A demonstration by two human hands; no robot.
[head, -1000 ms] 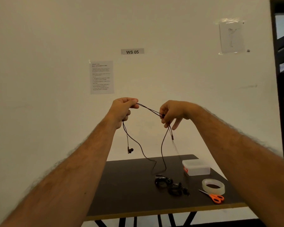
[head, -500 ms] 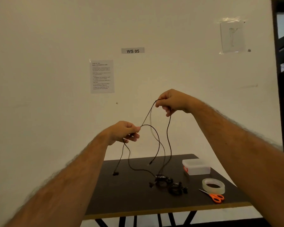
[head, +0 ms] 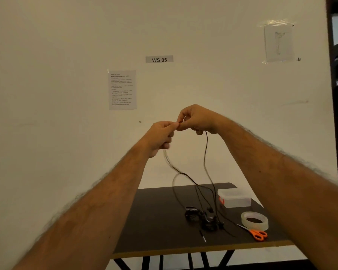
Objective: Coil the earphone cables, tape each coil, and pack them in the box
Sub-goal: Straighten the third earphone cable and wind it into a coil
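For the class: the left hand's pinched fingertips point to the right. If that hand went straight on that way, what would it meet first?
The right hand. The left hand points its pinch at it, fingertips nearly touching, both holding the earphone cable. Depth is hard to judge from one view.

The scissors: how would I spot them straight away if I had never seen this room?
Find the dark table against the white wall, then look to its front right corner. Just in front of the clear roll of tape, near the table's front edge, lie the scissors. Their bright orange handles are the only vivid colour among the black cables and the clear box.
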